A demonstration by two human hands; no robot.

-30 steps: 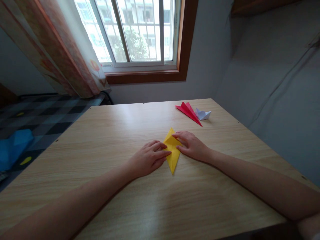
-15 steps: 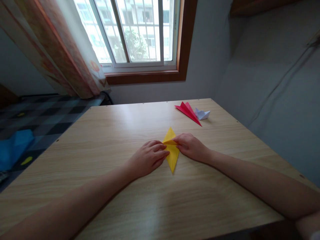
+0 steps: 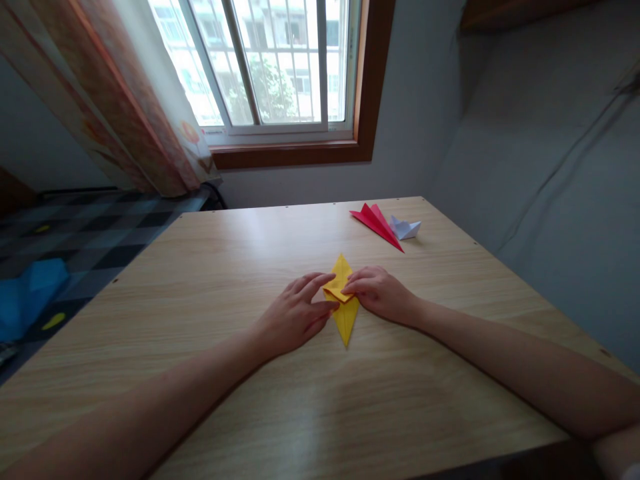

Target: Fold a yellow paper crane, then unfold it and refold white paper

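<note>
A yellow folded paper (image 3: 345, 313), a long kite shape pointing toward me, lies in the middle of the wooden table (image 3: 250, 400). My left hand (image 3: 295, 315) rests flat on the table at the paper's left edge, its fingers touching the paper. My right hand (image 3: 381, 293) comes from the right and pinches a flap of the yellow paper near its middle, lifting it over toward the left.
A red folded paper (image 3: 377, 223) and a small white folded paper (image 3: 406, 229) lie at the table's far right. Behind the table are a window (image 3: 270, 67) and a curtain (image 3: 125, 100). A checked cover with a blue cloth (image 3: 25, 293) lies left.
My right hand has drawn a flap of the yellow paper across toward the left. My left fingers have lifted slightly and spread at the paper's edge.
</note>
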